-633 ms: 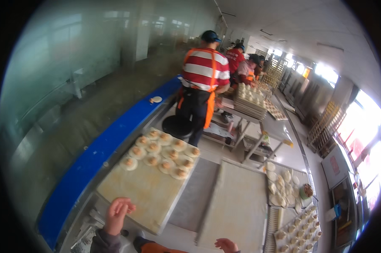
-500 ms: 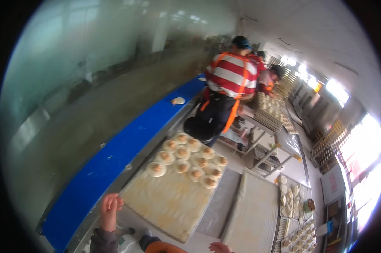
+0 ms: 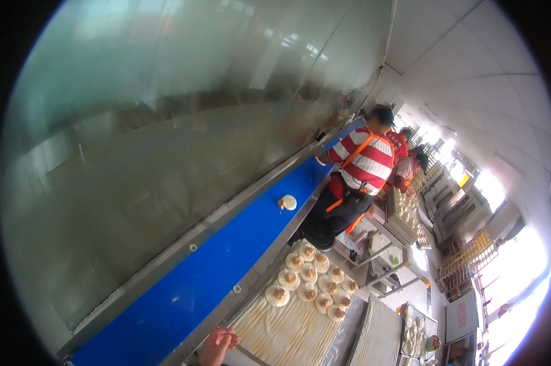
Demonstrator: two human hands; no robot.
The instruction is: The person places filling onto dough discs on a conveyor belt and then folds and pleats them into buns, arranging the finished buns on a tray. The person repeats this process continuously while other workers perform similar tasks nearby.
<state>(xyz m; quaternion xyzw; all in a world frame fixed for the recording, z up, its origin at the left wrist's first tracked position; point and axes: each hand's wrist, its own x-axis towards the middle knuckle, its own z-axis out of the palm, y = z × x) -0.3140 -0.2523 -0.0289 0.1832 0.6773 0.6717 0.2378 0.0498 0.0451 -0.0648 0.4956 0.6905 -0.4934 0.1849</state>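
Low in the view, my left hand (image 3: 217,346) hovers near the left edge of a tray (image 3: 287,329) lined with pale sheeting. Its fingers are loosely bent with small gaps between them, and I see nothing in them. My right hand is out of view. Several round pale dough pieces topped with brown filling (image 3: 309,291) sit in rows on the tray's far half. Beyond the hand, on the blue conveyor belt (image 3: 220,256), lies one pale dough round with brown filling (image 3: 287,202).
A co-worker in a red-and-white striped top (image 3: 370,158) stands at the belt ahead, one hand over it. Beside them is a black stool (image 3: 319,235). To the right are another lined tray (image 3: 373,335), a tray of dough pieces (image 3: 414,329) and a metal table (image 3: 385,235).
The view has swung left and up, so belt and tray appear farther right. My right hand has left the picture. The co-worker has turned toward the belt and reaches over it.
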